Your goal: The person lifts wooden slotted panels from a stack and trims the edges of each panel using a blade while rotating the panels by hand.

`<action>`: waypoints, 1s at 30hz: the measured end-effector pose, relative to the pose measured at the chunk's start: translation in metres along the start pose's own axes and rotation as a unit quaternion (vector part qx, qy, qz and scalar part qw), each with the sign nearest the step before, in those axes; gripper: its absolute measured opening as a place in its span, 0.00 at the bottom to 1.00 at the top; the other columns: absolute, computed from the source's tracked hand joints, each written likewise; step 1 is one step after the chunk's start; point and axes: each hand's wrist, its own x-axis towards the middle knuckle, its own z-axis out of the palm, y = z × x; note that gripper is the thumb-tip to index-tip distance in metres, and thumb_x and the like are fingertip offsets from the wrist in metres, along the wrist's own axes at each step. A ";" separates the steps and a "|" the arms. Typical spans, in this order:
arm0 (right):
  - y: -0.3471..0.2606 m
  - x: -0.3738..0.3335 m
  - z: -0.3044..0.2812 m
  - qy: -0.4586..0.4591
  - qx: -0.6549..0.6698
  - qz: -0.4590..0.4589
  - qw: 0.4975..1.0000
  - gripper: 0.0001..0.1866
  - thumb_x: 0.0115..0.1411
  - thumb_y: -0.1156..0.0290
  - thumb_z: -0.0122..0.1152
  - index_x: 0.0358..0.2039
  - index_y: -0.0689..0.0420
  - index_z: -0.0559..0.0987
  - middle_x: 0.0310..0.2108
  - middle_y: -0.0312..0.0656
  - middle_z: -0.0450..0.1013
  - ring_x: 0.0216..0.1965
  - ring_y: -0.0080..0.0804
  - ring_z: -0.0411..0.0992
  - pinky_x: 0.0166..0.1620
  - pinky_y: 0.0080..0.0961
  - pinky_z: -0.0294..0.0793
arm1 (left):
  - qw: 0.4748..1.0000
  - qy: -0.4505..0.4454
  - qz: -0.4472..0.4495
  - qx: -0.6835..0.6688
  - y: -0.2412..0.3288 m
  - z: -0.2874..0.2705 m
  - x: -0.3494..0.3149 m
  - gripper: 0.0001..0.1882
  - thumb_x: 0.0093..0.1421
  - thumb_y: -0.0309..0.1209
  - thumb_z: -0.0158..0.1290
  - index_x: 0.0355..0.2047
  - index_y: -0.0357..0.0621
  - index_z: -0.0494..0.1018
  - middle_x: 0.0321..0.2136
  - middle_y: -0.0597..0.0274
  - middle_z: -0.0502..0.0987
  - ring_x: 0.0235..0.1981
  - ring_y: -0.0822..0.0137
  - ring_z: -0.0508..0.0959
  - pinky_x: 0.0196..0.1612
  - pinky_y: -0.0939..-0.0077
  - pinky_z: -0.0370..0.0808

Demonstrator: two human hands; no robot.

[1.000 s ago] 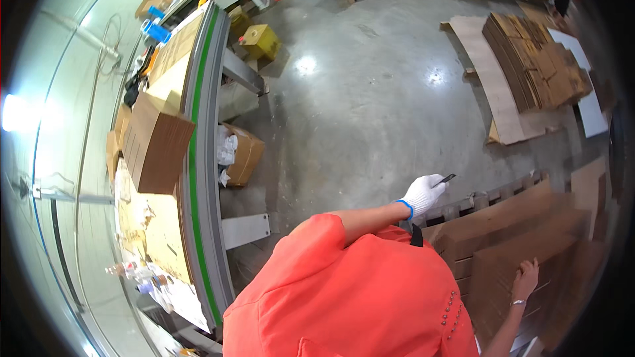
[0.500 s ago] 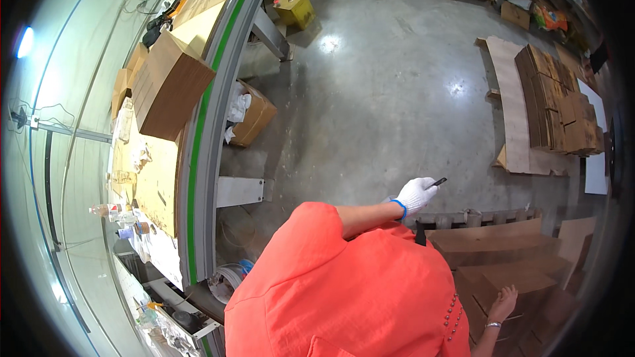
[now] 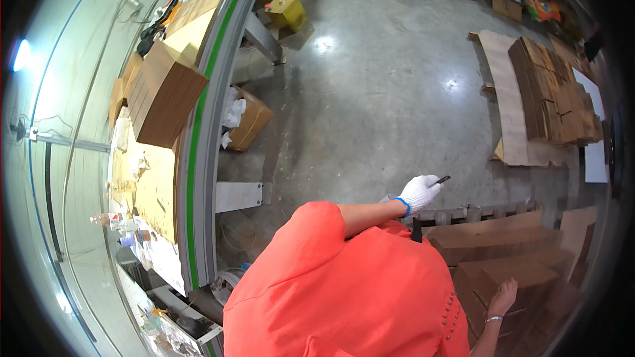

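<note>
My left hand (image 3: 419, 194), in a white knit glove with a blue cuff, is closed round a slim dark pen-like tool (image 3: 439, 180). The tool points up and to the right; its exact kind is too small to make out. My right hand (image 3: 503, 297) is bare, with a bracelet at the wrist. Its fingers are loosely bent and nothing shows in them. It is over the stacked brown cardboard (image 3: 509, 271) at the lower right; whether it touches the top piece I cannot tell. The red-orange garment on my body fills the lower middle.
A long workbench (image 3: 210, 158) with a green stripe runs along the left, bearing a stack of cardboard (image 3: 165, 96). Below it sit an open carton (image 3: 253, 119) and a yellow container (image 3: 286, 12). Flattened cardboard (image 3: 549, 92) lies at the right; a pallet (image 3: 476, 214) borders the near stack.
My right hand has shifted slightly up and its fingers look more bent. My left hand still holds the dark tool, barely moved. The whole view has turned a little.
</note>
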 end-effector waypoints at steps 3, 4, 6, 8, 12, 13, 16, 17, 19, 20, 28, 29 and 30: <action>-0.018 0.001 0.001 0.105 -0.033 -0.029 0.993 0.06 0.51 0.78 0.55 0.29 0.63 0.78 0.40 0.49 0.75 0.56 0.50 0.67 0.66 0.46 0.60 | 1.000 0.004 -0.004 0.007 0.003 -0.002 -0.005 0.13 0.64 0.39 0.50 0.36 0.42 0.75 0.18 0.72 0.67 0.18 0.79 0.65 0.20 0.78 0.62; -0.014 0.003 0.007 0.098 -0.055 -0.021 0.994 0.06 0.51 0.76 0.54 0.28 0.63 0.78 0.39 0.49 0.74 0.56 0.50 0.66 0.66 0.46 0.60 | 1.000 0.011 -0.017 -0.012 0.004 -0.002 -0.009 0.13 0.64 0.39 0.51 0.37 0.42 0.76 0.18 0.73 0.66 0.17 0.79 0.64 0.19 0.78 0.62; -0.022 0.009 0.006 0.103 -0.083 -0.026 0.991 0.06 0.49 0.76 0.54 0.25 0.63 0.79 0.37 0.50 0.75 0.55 0.48 0.68 0.66 0.45 0.61 | 0.999 0.018 -0.025 -0.004 0.005 -0.005 -0.013 0.14 0.63 0.39 0.52 0.36 0.39 0.76 0.19 0.69 0.69 0.20 0.77 0.67 0.23 0.75 0.65; -0.039 0.014 -0.008 0.075 -0.074 -0.039 0.994 0.05 0.46 0.76 0.55 0.23 0.59 0.79 0.35 0.47 0.76 0.48 0.44 0.71 0.66 0.43 0.61 | 1.000 0.011 -0.021 0.012 -0.005 -0.003 -0.005 0.15 0.63 0.39 0.52 0.35 0.37 0.76 0.19 0.66 0.71 0.22 0.76 0.70 0.26 0.72 0.69; -0.092 0.005 -0.026 0.136 0.007 -0.017 0.990 0.01 0.42 0.75 0.58 0.20 0.54 0.76 0.26 0.40 0.71 0.39 0.38 0.72 0.63 0.43 0.64 | 0.998 -0.010 -0.064 -0.001 0.004 0.000 -0.005 0.10 0.64 0.35 0.53 0.34 0.42 0.78 0.18 0.73 0.66 0.18 0.79 0.66 0.19 0.79 0.65; -0.104 -0.005 -0.024 0.131 0.023 0.007 0.991 0.01 0.43 0.74 0.59 0.20 0.54 0.76 0.26 0.40 0.72 0.38 0.37 0.72 0.62 0.43 0.65 | 0.998 -0.020 -0.064 -0.006 0.003 0.000 -0.002 0.09 0.64 0.34 0.53 0.34 0.43 0.78 0.18 0.74 0.65 0.17 0.80 0.65 0.17 0.81 0.63; -0.139 -0.046 -0.008 0.171 0.066 0.089 0.979 0.01 0.45 0.72 0.60 0.20 0.52 0.77 0.27 0.38 0.72 0.38 0.36 0.73 0.61 0.42 0.66 | 0.996 -0.061 -0.064 0.023 0.018 0.013 0.001 0.08 0.63 0.33 0.54 0.35 0.42 0.77 0.16 0.73 0.64 0.16 0.80 0.65 0.16 0.81 0.61; -0.151 -0.062 0.003 0.175 0.081 0.129 0.973 0.01 0.45 0.72 0.61 0.20 0.52 0.77 0.27 0.37 0.73 0.37 0.36 0.73 0.60 0.42 0.67 | 0.992 -0.096 -0.064 0.043 0.022 0.022 0.003 0.08 0.63 0.33 0.54 0.35 0.42 0.77 0.16 0.73 0.64 0.16 0.80 0.65 0.16 0.81 0.61; -0.165 -0.098 0.021 0.184 0.096 0.192 0.959 0.01 0.46 0.71 0.61 0.20 0.52 0.78 0.27 0.37 0.73 0.37 0.36 0.73 0.60 0.41 0.67 | 0.986 -0.131 -0.070 0.075 0.029 0.042 0.009 0.08 0.63 0.33 0.54 0.35 0.41 0.77 0.15 0.72 0.63 0.15 0.79 0.63 0.15 0.80 0.60; -0.173 -0.115 0.026 0.178 0.102 0.250 0.946 0.02 0.47 0.71 0.61 0.20 0.52 0.78 0.27 0.36 0.73 0.37 0.36 0.73 0.57 0.40 0.69 | 0.980 -0.159 -0.079 0.090 0.033 0.053 0.014 0.09 0.63 0.34 0.54 0.34 0.41 0.76 0.15 0.71 0.63 0.14 0.78 0.62 0.15 0.80 0.60; -0.229 -0.240 0.076 0.124 0.158 0.653 0.730 0.11 0.51 0.63 0.65 0.20 0.57 0.80 0.24 0.45 0.75 0.30 0.48 0.74 0.33 0.42 0.74 | 0.944 -0.265 0.000 0.195 0.055 0.180 -0.002 0.09 0.63 0.35 0.54 0.30 0.43 0.74 0.15 0.70 0.62 0.12 0.77 0.61 0.14 0.79 0.60; -0.232 -0.250 0.080 0.097 0.169 0.700 0.688 0.13 0.53 0.61 0.65 0.20 0.58 0.79 0.24 0.46 0.76 0.30 0.50 0.75 0.33 0.43 0.74 | 0.941 -0.272 0.006 0.202 0.056 0.194 -0.005 0.09 0.63 0.35 0.54 0.29 0.44 0.74 0.15 0.70 0.62 0.12 0.77 0.60 0.14 0.79 0.59; -0.232 -0.261 0.083 0.097 0.171 0.710 0.676 0.13 0.53 0.61 0.65 0.20 0.58 0.79 0.24 0.46 0.76 0.30 0.50 0.75 0.33 0.43 0.74 | 0.935 -0.283 0.007 0.211 0.054 0.208 -0.004 0.09 0.63 0.35 0.54 0.29 0.44 0.74 0.15 0.70 0.62 0.12 0.77 0.60 0.14 0.79 0.59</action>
